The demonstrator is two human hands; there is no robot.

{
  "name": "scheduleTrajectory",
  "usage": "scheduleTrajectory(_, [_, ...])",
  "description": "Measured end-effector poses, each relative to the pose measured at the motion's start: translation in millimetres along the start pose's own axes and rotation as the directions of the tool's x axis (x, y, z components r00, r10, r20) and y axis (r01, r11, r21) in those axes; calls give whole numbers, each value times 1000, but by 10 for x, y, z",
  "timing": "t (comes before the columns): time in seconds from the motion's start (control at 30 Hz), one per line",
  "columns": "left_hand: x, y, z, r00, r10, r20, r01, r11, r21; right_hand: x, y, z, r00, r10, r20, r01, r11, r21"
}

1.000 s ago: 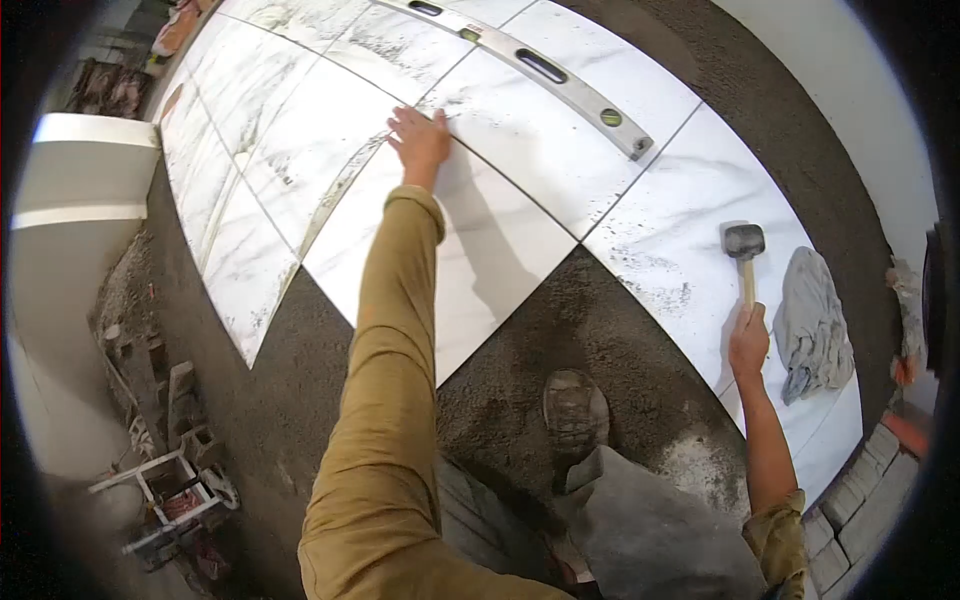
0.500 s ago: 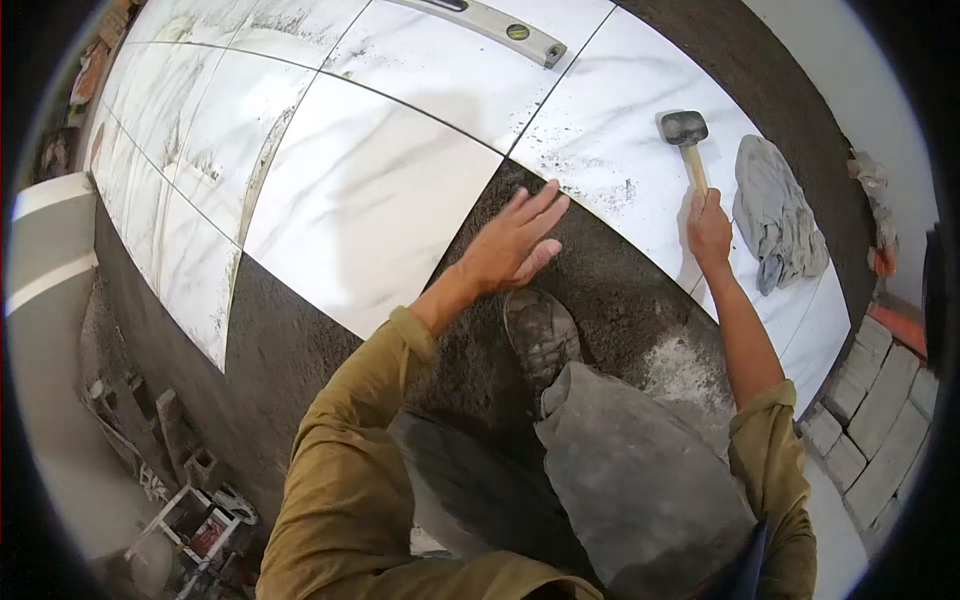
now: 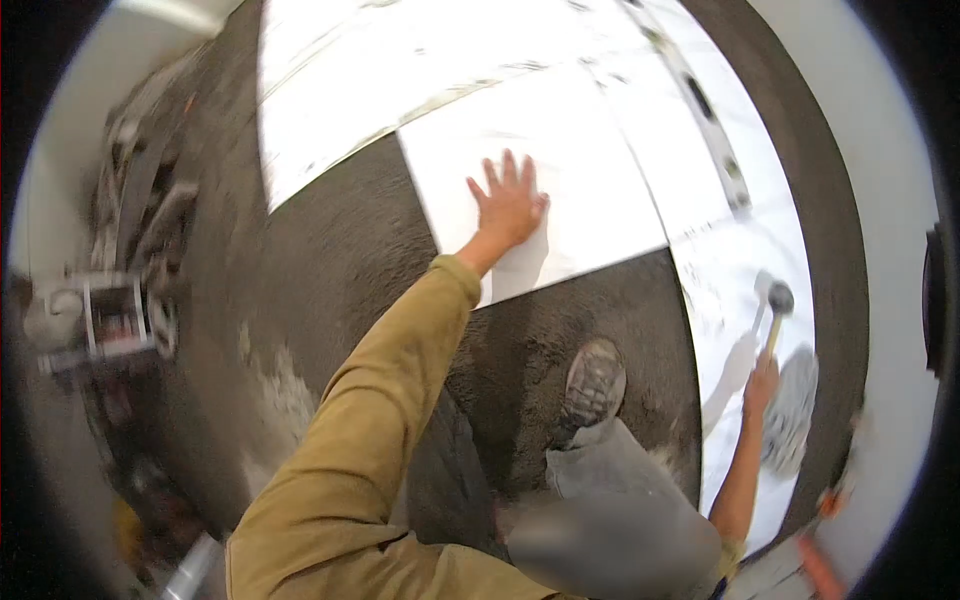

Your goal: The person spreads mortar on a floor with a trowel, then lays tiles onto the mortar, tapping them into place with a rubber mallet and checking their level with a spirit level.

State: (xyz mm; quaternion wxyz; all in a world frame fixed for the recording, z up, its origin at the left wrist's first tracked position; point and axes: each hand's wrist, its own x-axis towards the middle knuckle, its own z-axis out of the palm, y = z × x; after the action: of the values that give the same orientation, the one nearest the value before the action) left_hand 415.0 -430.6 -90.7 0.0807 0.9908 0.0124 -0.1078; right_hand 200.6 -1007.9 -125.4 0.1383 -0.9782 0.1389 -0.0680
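My left hand [image 3: 510,208] is over the near part of a white marble-patterned tile [image 3: 585,165], palm down with fingers spread, casting a shadow on it. My right hand [image 3: 762,385] is wrapped round the pale handle of a rubber mallet [image 3: 780,298]. The mallet's dark head is above the right-hand row of tiles [image 3: 705,275], and its shadow falls beside it. Close to my right hand lies a crumpled grey cloth [image 3: 792,425] on those tiles.
A spirit level [image 3: 705,115] lies across the tiles at upper right. Dark mortar bed [image 3: 330,270] borders the tiles, and my shoe [image 3: 594,385] stands on it. Blurred tools and a white-framed object [image 3: 115,315] are at left. A pale wall [image 3: 880,170] rises at right.
My view has turned, so the tiles appear rotated. My left hand has moved from above the mortar at the tile's corner to over the tile. My right hand keeps hold of the mallet.
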Motion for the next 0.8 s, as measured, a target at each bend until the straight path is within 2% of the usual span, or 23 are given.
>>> scheduleTrajectory(0.03, [-34,-126,22,999,26,-42,-27,1000,-15,76,-565,-199,978,203,55,-209,963,168])
scheduleTrajectory(0.07, [-86,-166,63,995,53,-82,-55,998,-25,113,-905,-225,969,233,77,-245,929,276])
scheduleTrajectory(0.1, [-105,-133,39,996,15,-91,-16,1000,-5,158,-1083,-174,980,167,111,-191,946,262])
scheduleTrajectory(0.13, [-135,-145,56,986,15,-168,-24,998,-52,222,-1421,-179,941,232,245,-308,888,342])
scheduleTrajectory(0.17, [-166,-172,-35,993,10,-115,-18,997,-73,333,-1669,-95,977,49,206,-122,925,361])
scheduleTrajectory(0.2, [-172,-197,-1,988,17,-156,-32,995,-97,416,-1932,21,979,-127,162,57,924,378])
scheduleTrajectory(0.27, [-201,-225,55,981,7,-196,-25,996,-90,612,-2445,128,899,-31,437,-170,894,415])
scheduleTrajectory(0.33, [-187,-225,122,974,-28,-224,1,993,-118,636,-3026,181,912,-330,242,217,892,397])
scheduleTrajectory(0.47, [-126,-191,113,975,-54,-214,26,991,-131,769,-3762,291,822,-271,501,154,953,263])
scheduleTrajectory(0.5, [-101,-190,146,973,-54,-226,19,988,-153,818,-3676,619,787,-475,392,343,867,361])
scheduleTrajectory(0.57, [-62,-139,141,980,-59,-191,28,987,-161,867,-3606,779,644,-684,343,674,719,168])
scheduleTrajectory(0.6, [-24,-135,239,971,-44,-235,13,991,-131,822,-3621,841,583,-785,207,788,609,92])
scheduleTrajectory(0.63, [-6,-113,240,976,-46,-214,30,997,-77,790,-3796,743,612,-736,289,752,655,73])
scheduleTrajectory(0.67, [0,-110,254,980,-42,-193,30,998,-60,770,-4059,573,760,-473,446,440,879,183])
scheduleTrajectory(0.7, [6,-86,190,992,-62,-113,63,998,-1,760,-4099,627,780,-447,438,382,895,232])
scheduleTrajectory(0.73, [-1,-102,236,986,-33,-163,35,999,10,741,-4083,694,797,-423,431,322,901,289])
scheduleTrajectory(0.8, [-3,-114,259,987,-22,-157,27,999,30,747,-4066,807,814,-405,416,287,903,319])
